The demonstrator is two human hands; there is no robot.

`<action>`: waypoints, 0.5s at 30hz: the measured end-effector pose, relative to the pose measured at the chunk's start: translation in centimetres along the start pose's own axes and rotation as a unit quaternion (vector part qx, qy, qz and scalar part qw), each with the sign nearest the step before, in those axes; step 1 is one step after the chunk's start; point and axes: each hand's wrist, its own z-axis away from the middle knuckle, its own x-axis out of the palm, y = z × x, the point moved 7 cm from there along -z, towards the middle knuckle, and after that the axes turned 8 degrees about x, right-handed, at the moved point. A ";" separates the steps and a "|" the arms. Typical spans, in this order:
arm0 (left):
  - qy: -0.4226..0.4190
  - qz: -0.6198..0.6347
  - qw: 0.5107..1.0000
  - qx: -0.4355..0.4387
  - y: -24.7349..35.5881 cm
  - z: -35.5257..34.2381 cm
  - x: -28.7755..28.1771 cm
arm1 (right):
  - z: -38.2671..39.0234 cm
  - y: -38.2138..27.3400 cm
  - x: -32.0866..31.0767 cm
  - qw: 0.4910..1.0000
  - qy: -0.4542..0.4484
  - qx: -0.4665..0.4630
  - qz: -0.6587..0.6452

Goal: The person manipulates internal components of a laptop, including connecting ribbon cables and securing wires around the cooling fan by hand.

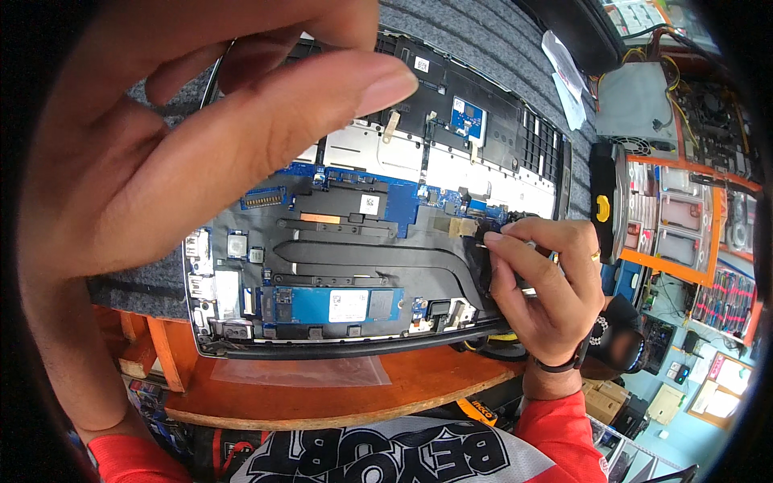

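"Fingers of the left hand [161, 173]?"
"Loosely curled at ten o'clock, thumb apart, nothing visible between."
"And the opened laptop [378, 217]?"
"Dial's centre, on the ribbed mat [499, 28]."
"Right hand [547, 282], past three o'clock?"
"Pinched beside yellowish tape [461, 228]; I cannot tell if anything's gripped."

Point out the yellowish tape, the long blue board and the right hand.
Yellowish tape [461, 228]: head view, middle of its strip.
Long blue board [346, 306]: head view, its labelled middle.
Right hand [551, 290]: head view, back of the hand.
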 end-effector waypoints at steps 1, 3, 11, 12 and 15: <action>0.002 0.001 1.000 0.000 0.0 -0.1 0.0 | -0.1 -0.1 0.0 1.000 -0.004 0.001 0.002; 0.004 0.005 1.000 0.001 -0.1 -0.2 0.0 | -0.1 -0.1 0.0 1.000 -0.005 -0.004 0.000; 0.008 0.013 1.000 0.002 0.2 -0.5 0.0 | 0.1 -0.4 0.0 0.999 -0.001 -0.034 0.010; 0.009 0.014 1.000 0.003 0.2 -0.6 0.0 | 0.3 -0.4 0.0 0.999 0.001 -0.034 0.015; 0.014 0.019 1.000 0.006 0.1 -1.0 0.3 | 0.4 -0.3 0.0 0.999 0.002 -0.038 0.024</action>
